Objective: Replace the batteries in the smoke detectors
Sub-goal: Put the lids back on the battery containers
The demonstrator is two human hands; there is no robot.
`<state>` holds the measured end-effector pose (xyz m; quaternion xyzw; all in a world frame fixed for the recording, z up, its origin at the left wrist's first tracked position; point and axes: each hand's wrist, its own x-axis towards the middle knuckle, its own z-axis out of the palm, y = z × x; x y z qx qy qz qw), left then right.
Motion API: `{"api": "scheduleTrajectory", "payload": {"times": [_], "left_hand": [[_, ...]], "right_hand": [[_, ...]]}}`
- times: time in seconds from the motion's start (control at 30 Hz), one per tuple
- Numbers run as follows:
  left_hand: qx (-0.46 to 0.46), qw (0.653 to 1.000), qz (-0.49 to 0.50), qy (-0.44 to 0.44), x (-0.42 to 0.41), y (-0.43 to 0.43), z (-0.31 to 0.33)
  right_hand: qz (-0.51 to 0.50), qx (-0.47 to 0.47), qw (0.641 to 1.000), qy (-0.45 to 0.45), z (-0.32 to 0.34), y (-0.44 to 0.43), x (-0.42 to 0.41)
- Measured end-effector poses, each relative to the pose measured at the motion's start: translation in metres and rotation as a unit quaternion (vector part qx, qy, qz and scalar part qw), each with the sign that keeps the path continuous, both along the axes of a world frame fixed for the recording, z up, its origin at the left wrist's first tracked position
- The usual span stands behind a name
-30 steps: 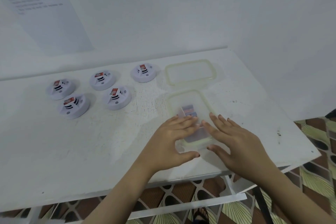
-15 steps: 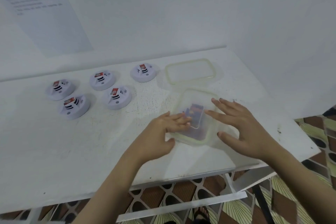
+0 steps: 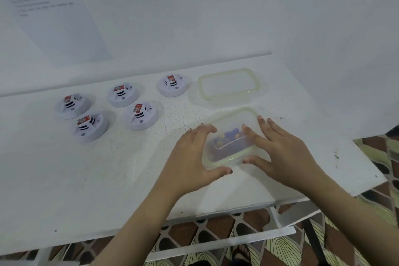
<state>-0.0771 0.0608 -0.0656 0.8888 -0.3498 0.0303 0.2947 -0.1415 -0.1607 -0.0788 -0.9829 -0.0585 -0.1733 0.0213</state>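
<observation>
Obs., head view, logged remotely.

The scuffed white table stood against a white wall. A printed paper sheet hung on that wall, its text too blurred for me to read.

The clear rectangular plastic container with a yellowish rim sat on the table's right half, near the front edge. Its matching clear flat lid lay behind it and apart from it. I judged the lid had been parked there to leave the contents reachable.

5 round white plastic smoke detectors lay left of the container and well apart from it, 3 in the far row and 2 in the near row. All were backs up, each showing a red-and-white block in its bay. I judged this layout kept every bay within reach.

The left hand cupped the container's left end, fingers curved over the far edge and thumb hooked at the near corner: grasping it. The right hand lay against the right side with fingers nearly straight and spread, thumb tip on the near rim: pressing, not clenched. I judged the 2 hands were steadying or repositioning the container.

Inside were small blue and orange shapes, blurred through the plastic. I took them for the batteries. No count was possible.
</observation>
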Motion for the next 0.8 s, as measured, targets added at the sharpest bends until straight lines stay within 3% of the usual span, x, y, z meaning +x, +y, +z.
{"api": "scheduleTrajectory", "payload": {"times": [0.6, 0.73, 0.8], "left_hand": [[0.004, 0.984, -0.016, -0.175, 0.015, -0.012, -0.027], [0.017, 0.988, -0.035, -0.153, 0.018, -0.01, -0.024], [0.007, 0.994, -0.049, -0.093, 0.02, -0.006, -0.018]], "right_hand": [[-0.006, -0.062, 0.995, -0.079, -0.012, 0.003, 0.0], [-0.013, -0.049, 0.997, -0.054, -0.005, 0.005, 0.0], [-0.009, -0.018, 0.999, -0.046, 0.005, 0.003, -0.002]]}}
